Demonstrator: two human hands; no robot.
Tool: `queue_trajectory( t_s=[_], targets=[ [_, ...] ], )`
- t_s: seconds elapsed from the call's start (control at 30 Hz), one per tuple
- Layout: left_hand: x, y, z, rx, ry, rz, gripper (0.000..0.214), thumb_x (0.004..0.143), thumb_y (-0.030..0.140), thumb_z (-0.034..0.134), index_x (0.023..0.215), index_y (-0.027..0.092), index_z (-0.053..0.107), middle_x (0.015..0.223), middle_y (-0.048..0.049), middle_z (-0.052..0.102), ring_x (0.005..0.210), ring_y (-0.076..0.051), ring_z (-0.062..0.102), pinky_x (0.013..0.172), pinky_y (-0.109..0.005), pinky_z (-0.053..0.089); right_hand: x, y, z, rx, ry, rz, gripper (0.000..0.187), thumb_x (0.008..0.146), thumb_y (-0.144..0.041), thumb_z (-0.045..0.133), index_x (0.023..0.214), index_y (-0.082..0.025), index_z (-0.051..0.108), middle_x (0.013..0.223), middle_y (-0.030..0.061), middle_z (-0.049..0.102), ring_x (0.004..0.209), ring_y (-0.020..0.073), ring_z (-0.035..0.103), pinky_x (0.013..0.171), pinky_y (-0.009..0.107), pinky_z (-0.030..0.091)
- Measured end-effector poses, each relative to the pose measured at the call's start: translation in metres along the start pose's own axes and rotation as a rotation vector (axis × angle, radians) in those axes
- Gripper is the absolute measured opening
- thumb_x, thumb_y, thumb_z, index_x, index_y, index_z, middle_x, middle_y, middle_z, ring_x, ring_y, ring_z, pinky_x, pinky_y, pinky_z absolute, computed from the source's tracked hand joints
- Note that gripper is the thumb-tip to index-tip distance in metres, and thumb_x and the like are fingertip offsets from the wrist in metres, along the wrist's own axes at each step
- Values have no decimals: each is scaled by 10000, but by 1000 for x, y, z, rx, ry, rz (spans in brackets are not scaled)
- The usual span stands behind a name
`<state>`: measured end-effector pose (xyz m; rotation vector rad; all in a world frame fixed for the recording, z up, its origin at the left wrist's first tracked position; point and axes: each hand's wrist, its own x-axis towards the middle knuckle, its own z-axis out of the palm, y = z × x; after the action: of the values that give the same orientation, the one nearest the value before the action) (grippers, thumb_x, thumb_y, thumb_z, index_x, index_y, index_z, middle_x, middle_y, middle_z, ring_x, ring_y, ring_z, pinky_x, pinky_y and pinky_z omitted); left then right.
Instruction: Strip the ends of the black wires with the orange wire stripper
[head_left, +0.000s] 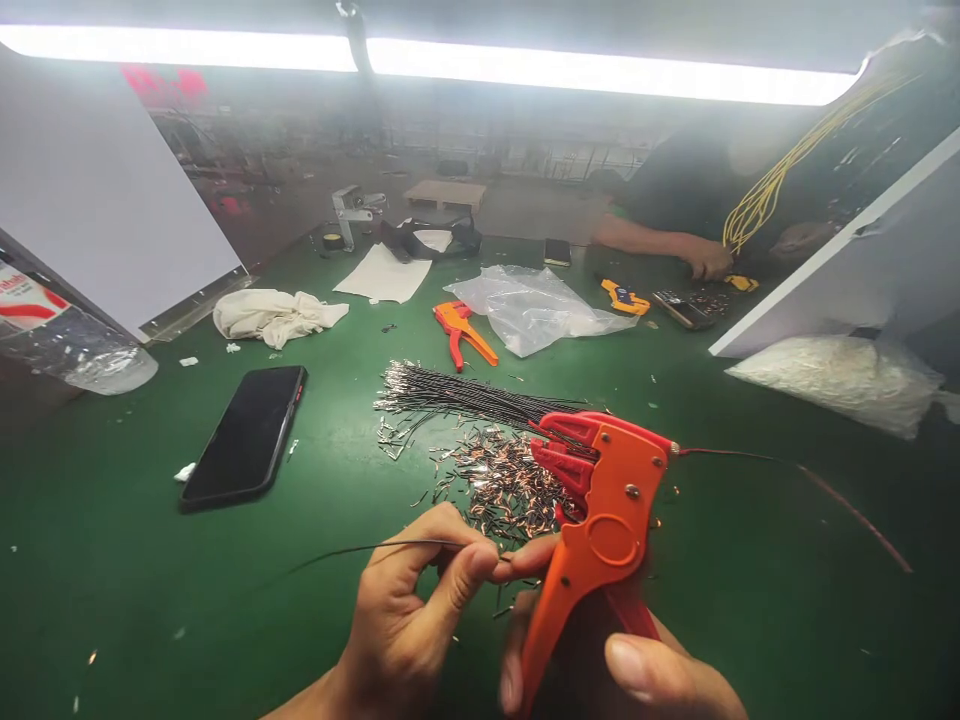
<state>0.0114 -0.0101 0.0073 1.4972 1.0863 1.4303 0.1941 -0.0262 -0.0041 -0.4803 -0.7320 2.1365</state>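
Observation:
Between the thumb and fingers of my left hand is a thin black wire, its loose end trailing left. My right hand is wrapped round the handles of an orange and red wire stripper. The stripper's red jaws are apart and point left, and one right finger reaches over to my left fingertips. From the stripper's far side a thin dark red strand runs off to the right. Behind the jaws lies a bundle of black wires, and below it a heap of black and copper-coloured clippings.
A phone lies left, near a white cloth and a plastic bottle. A second stripper and a clear plastic bag lie farther back. Across the table, a co-worker's hand is beside yellow wires. White panels flank both sides.

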Motion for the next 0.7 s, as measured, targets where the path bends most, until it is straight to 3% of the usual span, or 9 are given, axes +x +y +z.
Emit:
queue_trajectory(
  t_s=[0.13,0.23,0.4,0.6,0.7],
  targets=[
    [7,3,-6,5,39,-18,251,923,263,651,690,181,697,580,21,542,539,-89,481,507,-193,389,3,-2,0,-36,3,-36,523,792,-418,670,1246,-159,638,951,99,792,806,227,712,757,338,468],
    [16,5,-13,-43,114,-114,291,893,338,695,658,166,688,553,24,499,514,-87,446,460,-189,357,5,-2,0,100,-42,-1,487,777,-357,687,1232,-191,633,1094,91,773,816,212,750,739,328,516],
    [32,14,-23,-309,250,-300,262,759,429,823,697,192,729,520,35,524,468,-75,444,396,-154,345,3,1,-1,155,-75,167,484,706,-354,734,1151,-180,651,945,61,814,817,145,745,751,267,487],
    [37,22,-25,-420,279,-343,280,713,438,858,676,192,731,507,35,520,460,-65,440,378,-136,331,-7,8,-13,15,-40,239,567,630,-397,737,1153,-193,659,947,5,808,796,157,746,672,276,460],
    [37,23,-25,-466,282,-352,293,723,447,848,672,191,716,495,43,490,450,-63,426,376,-138,313,-12,12,-21,4,-40,242,606,607,-434,748,1172,-236,654,971,-11,813,844,193,763,729,320,495]
  ],
)
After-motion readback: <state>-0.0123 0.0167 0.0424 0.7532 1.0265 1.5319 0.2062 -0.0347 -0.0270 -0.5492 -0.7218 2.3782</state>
